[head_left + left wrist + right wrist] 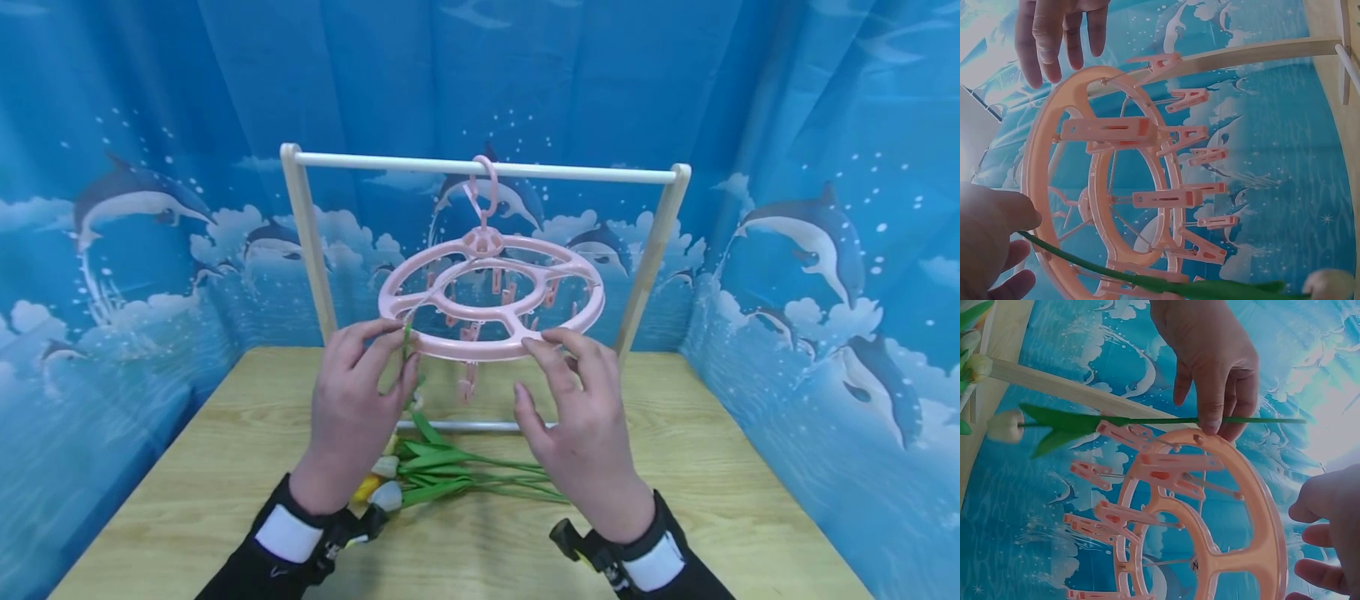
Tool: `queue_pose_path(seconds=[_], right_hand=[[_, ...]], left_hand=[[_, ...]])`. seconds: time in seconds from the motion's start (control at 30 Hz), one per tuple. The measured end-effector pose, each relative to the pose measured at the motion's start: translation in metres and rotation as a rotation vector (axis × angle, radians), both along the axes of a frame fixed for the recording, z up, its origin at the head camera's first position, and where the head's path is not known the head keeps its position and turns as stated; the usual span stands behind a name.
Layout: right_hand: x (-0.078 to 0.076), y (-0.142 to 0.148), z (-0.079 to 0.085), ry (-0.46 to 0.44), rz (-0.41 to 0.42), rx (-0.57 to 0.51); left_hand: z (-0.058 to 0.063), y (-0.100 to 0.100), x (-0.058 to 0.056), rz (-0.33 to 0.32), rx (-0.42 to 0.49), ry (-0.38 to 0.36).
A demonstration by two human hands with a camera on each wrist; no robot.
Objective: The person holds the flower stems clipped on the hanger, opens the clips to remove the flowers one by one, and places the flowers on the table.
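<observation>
A pink round drying hanger (pixel 465 348) with many pink clothespins (pixel 1166 199) hangs by its hook from a white rail. At the hanger's near left rim, my left hand (pixel 352 404) pinches the green stem of a white artificial tulip (pixel 1060 424). The flower head points down and the stem's bare end rises above the fingers. My right hand (pixel 583 408) is at the near right rim, its fingertips close to the ring and its fingers loosely bent, holding nothing.
More artificial tulips (pixel 435 479), yellow and white with green leaves, lie on the wooden table (pixel 187 500) below the hanger. A wooden stand (pixel 311 242) carries the white rail (pixel 390 162). Blue dolphin-print curtains (pixel 97 292) enclose the back and sides.
</observation>
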State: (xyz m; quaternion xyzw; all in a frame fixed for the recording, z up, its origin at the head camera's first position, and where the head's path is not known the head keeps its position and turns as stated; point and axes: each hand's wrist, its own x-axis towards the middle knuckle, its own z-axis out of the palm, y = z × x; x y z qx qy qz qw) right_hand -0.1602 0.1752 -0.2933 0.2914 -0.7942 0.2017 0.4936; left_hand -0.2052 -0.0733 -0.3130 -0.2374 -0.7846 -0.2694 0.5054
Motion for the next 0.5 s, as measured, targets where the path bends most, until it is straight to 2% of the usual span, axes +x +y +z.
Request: queue_pose_path(seconds=[0.3, 0.5], right_hand=[[-0.0045, -0.0019, -0.0055, 0.001, -0.006, 0.031], [-0.0054, -0.0042, -0.0061, -0.003, 0.019, 0.034]], left_hand=[[-0.0042, 0.0049, -0.0017, -0.016, -0.018, 0.036], [-0.0042, 0.0064, -0.0019, -0.018, 0.009, 0.053]])
